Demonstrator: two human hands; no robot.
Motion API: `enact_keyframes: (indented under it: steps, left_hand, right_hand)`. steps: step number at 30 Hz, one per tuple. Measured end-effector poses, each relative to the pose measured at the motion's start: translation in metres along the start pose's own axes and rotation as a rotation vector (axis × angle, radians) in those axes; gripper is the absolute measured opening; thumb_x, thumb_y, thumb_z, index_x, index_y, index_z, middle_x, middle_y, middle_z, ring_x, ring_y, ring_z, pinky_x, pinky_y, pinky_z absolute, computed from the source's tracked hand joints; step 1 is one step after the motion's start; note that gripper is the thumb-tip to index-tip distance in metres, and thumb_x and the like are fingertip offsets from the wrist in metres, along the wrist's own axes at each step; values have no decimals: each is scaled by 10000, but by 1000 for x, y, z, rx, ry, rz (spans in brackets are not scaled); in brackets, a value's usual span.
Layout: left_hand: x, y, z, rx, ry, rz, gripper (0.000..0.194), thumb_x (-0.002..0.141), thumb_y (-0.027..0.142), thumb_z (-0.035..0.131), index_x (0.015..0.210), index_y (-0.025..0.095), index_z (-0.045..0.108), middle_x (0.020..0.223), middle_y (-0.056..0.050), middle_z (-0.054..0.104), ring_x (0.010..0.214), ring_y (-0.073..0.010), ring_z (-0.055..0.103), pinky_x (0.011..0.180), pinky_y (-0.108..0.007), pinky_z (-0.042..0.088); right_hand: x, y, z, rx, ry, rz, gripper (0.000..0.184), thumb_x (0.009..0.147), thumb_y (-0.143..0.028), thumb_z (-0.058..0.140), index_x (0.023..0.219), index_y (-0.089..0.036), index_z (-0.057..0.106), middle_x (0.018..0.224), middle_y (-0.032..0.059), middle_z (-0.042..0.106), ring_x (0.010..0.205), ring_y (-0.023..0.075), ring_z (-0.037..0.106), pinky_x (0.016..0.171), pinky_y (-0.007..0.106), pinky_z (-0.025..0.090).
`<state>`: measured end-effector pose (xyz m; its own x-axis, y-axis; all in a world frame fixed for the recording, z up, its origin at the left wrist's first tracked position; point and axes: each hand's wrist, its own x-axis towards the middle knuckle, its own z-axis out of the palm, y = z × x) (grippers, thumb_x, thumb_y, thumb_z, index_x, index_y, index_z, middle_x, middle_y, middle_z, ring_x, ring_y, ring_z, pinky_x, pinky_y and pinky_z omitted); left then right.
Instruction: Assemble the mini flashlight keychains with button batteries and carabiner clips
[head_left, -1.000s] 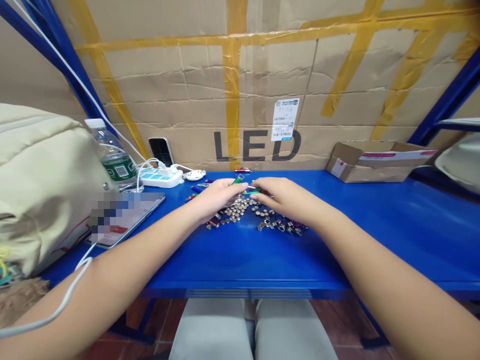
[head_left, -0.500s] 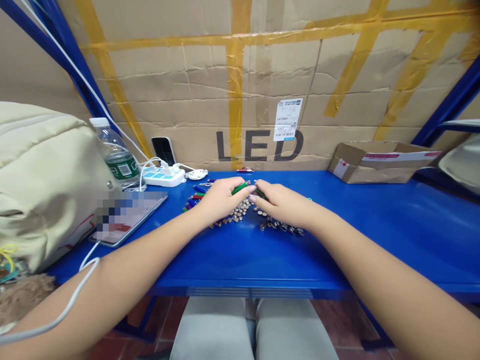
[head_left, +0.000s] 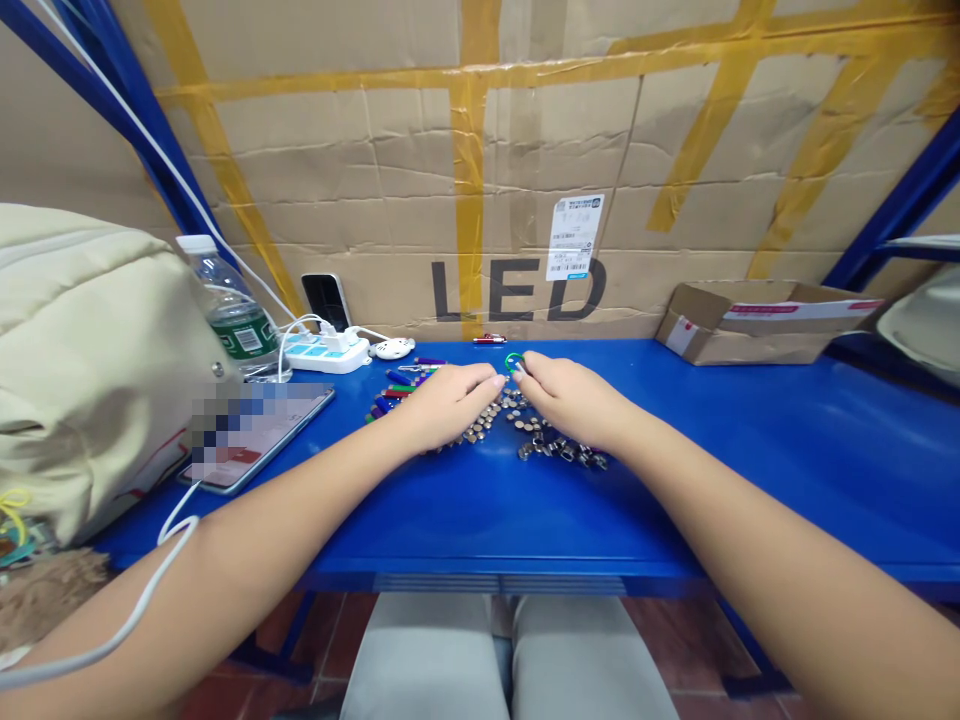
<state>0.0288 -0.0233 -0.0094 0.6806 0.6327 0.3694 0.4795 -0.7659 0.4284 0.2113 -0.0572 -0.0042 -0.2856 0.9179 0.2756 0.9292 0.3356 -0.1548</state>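
Near the back middle of the blue table, my two hands are close together, fingertips almost meeting. My left hand (head_left: 454, 402) is closed in a pinch; what it holds, if anything, is hidden. Pinched in the fingers of my right hand (head_left: 562, 398) is a thin green loop (head_left: 514, 359), whose exact kind I cannot make out. Small round metal pieces (head_left: 480, 425) lie beneath and between the hands. A pile of shiny metal clasps (head_left: 566, 452) is just below my right hand. Several blue, red and green stick-like pieces (head_left: 397, 385) lie left of my left hand.
A phone (head_left: 262, 440), a water bottle (head_left: 244, 320) and a beige bag (head_left: 105, 350) stand at the left. Behind them is a white power strip (head_left: 326, 352) with cables. A red pen-like item (head_left: 490, 339) lies at the back. An open cardboard box (head_left: 765, 335) sits back right.
The green piece seen at my left fingers no longer shows there. A green loop now shows above my right fingertips. Both hands have shifted only slightly.
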Motion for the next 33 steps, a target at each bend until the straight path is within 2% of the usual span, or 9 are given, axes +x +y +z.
enact_keyframes:
  steps: [6, 11, 14, 19, 23, 26, 28, 31, 33]
  left_hand:
    - [0, -1, 5, 20, -9, 22, 312, 943, 350, 313, 741, 176, 476, 742, -3, 541, 701, -149, 484, 678, -271, 340]
    - [2, -1, 12, -7, 70, -85, 317, 946, 385, 308, 775, 180, 477, 738, -4, 526, 730, -158, 495, 676, -276, 349]
    - [3, -3, 10, -68, 40, -151, 294, 923, 412, 368, 824, 178, 515, 750, -2, 536, 726, -149, 500, 656, -268, 357]
    - [6, -9, 1, -458, -113, -408, 301, 879, 457, 475, 1024, 195, 504, 581, 60, 409, 454, -73, 341, 444, -205, 253]
    - [7, -9, -1, -822, -102, -463, 314, 896, 438, 480, 1097, 197, 471, 667, 19, 530, 422, -43, 377, 396, -187, 227]
    - [7, -5, -1, -965, -17, -486, 372, 899, 388, 504, 1211, 204, 421, 955, -96, 645, 618, -97, 592, 472, -201, 386]
    - [8, -3, 0, -1037, 41, -451, 457, 894, 318, 526, 1305, 236, 346, 1201, -137, 582, 903, -166, 644, 666, -258, 501]
    - [9, -4, 1, -1067, 156, -339, 621, 887, 259, 532, 1401, 300, 186, 1421, -137, 396, 1228, -230, 491, 935, -377, 469]
    - [11, -7, 3, -1024, 200, -297, 676, 878, 267, 546, 1418, 306, 140, 1479, -142, 301, 1307, -244, 400, 1000, -413, 423]
  right_hand:
    - [-2, -6, -2, -93, -51, 15, 243, 939, -349, 282, 888, -195, 463, 784, 87, 624, 631, 200, 519, 517, 281, 252]
    - [0, 3, -4, -26, -80, -5, 271, 930, -373, 302, 781, -205, 455, 786, 74, 618, 646, 188, 516, 541, 275, 292]
    - [1, 8, -2, 69, -117, -20, 281, 913, -393, 350, 727, -206, 449, 774, 57, 614, 647, 171, 515, 554, 267, 323]
    - [-1, 13, -1, 350, -195, 1, 307, 891, -457, 401, 710, -212, 440, 702, 9, 571, 596, 138, 483, 528, 252, 351]
    - [-1, 18, -3, 679, -334, 57, 338, 911, -394, 379, 625, -213, 388, 502, -44, 429, 439, 100, 383, 459, 241, 344]
    - [4, 23, -1, 953, -367, 118, 349, 927, -358, 365, 614, -207, 407, 410, -66, 352, 366, 86, 304, 407, 229, 319]
    - [11, 25, 4, 1175, -280, 203, 291, 936, -344, 360, 709, -199, 471, 409, -73, 382, 345, 83, 295, 397, 222, 340]
    - [25, 29, 13, 1477, -119, 289, 193, 943, -282, 364, 913, -188, 531, 770, 21, 659, 543, 91, 561, 553, 227, 489]
    - [33, 33, 17, 1584, -28, 290, 189, 939, -217, 357, 1034, -204, 520, 1189, 75, 616, 880, 119, 641, 727, 265, 533]
